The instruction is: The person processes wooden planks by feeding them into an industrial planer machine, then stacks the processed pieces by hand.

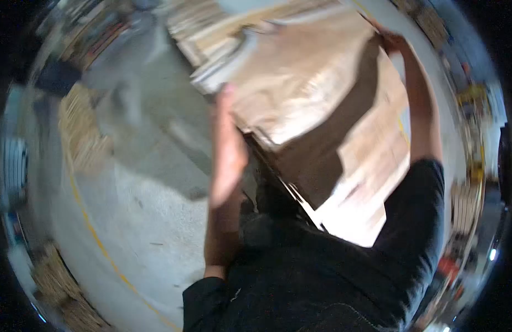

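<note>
A large brown sheet, perhaps cardboard or wrapping (pixel 300 83), lies on a stack in front of my body, with a dark shadow across it. My left hand (pixel 229 149) is beside the sheet's left edge, its fingers stretched and pointing away from me; it holds nothing that I can see. My right hand (pixel 390 41) is at the far right corner of the sheet, blurred, with its fingers partly hidden at the edge. Whether it grips the sheet cannot be made out.
Stacked flat brown pieces (pixel 198 27) stand beyond the sheet. Another pile (pixel 81 130) is on the grey floor at the left, near a yellow line (pixel 90 227). More stacks (pixel 59 276) lie lower left. Shelving with yellow parts (pixel 474 133) is at the right.
</note>
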{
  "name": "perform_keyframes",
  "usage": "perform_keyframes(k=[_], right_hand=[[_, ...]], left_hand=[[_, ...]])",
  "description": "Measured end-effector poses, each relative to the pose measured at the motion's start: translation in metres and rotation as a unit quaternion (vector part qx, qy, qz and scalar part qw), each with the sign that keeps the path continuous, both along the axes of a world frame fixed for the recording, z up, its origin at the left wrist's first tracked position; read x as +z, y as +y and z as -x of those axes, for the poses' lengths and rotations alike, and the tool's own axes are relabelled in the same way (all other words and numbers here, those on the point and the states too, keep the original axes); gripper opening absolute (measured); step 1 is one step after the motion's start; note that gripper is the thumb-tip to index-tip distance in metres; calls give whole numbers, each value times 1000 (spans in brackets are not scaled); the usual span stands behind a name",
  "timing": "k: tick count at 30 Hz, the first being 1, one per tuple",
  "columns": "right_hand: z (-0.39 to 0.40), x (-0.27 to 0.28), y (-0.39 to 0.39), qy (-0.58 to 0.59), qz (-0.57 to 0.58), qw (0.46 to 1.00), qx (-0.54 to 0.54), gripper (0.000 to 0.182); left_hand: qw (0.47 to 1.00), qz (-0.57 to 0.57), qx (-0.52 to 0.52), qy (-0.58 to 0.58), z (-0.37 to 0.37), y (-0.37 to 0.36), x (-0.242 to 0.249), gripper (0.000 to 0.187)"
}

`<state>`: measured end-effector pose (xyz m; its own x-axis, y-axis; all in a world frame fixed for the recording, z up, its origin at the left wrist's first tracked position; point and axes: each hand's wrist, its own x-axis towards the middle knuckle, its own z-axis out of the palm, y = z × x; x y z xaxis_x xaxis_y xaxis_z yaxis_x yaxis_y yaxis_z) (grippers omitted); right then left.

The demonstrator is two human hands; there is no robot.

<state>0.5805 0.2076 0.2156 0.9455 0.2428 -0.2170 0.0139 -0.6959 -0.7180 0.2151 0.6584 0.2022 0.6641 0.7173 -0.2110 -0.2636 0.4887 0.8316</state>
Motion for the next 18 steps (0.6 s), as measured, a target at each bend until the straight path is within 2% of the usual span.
perform_keyframes(k=[1,2,3,4,6,8,9,10,14,15,16,18], right_hand=[[33,-10,-47,21,9,999,-31,70],[53,-19,-78,38,13,998,-52,70],[55,-31,-83,57,10,996,-62,70],[57,-48,-80,78,4,995,-67,69],[57,-84,-72,119,-11,991,-68,69],[46,-99,-66,145,-12,987,-61,69],[37,-98,-60,154,-10,987,-51,69],[30,-101,-55,163,-9,986,-42,69],[18,-115,-45,188,-40,981,-24,69],[20,-110,-38,189,-51,980,-19,69],[19,-102,-28,187,-60,980,-11,68],[27,-66,2,179,-72,981,9,68]], left_hand=[[999,-12,-11,27,11,-22,-5,72],[997,48,-50,18,25,-43,-14,72],[992,103,-77,12,32,-50,-18,72],[991,98,-89,28,39,-60,-17,72],[983,172,-59,38,48,-80,-11,74],[989,133,-39,55,44,-96,-15,75],[994,95,-7,60,44,-105,-13,76],[989,75,56,113,37,-117,-12,78],[991,77,35,106,37,-143,-20,78],[995,75,6,64,44,-148,-35,81],[997,73,-21,19,49,-150,-47,83],[997,74,-35,1,55,-144,-52,85]])
